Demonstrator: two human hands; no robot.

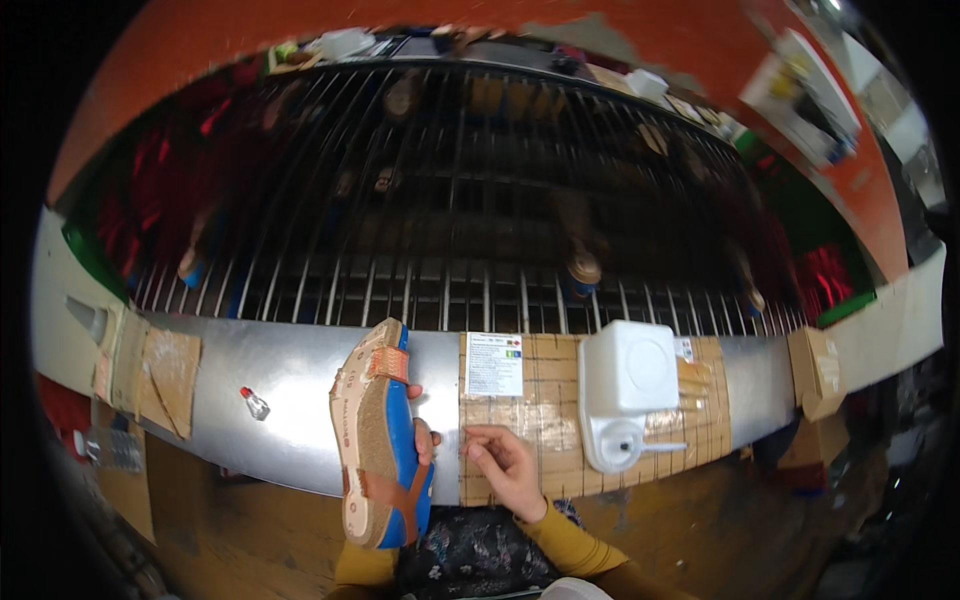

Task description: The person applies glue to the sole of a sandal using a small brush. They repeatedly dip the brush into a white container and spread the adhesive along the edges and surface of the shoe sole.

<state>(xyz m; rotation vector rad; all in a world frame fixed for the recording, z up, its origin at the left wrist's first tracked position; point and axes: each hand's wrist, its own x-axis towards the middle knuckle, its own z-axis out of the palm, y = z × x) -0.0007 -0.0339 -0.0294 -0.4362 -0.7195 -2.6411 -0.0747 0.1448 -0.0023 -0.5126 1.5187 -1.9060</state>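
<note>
My left hand point(425, 440) grips a sandal upper on a blue shoe last point(402, 430), held upright and tilted above the metal table's front edge. A pale insole edge and brown cork-like sole face point(373, 435) show, with brown straps wrapped round the last near both ends. Fingers of that hand curl over the blue side; its palm and thumb are hidden behind the last. My right hand point(508, 470) hovers beside it, over the left edge of a cardboard sheet point(555, 430). Its fingers are loosely bent, the thumb apart from the index finger, with nothing visible between them.
A white dispenser pot point(630, 370) with a round cup stands on the cardboard. A small red-capped bottle point(255, 403) lies on the metal surface point(220, 370) at left. Beyond runs a bar conveyor point(450, 250) under an orange frame, with several shoe lasts on it.
</note>
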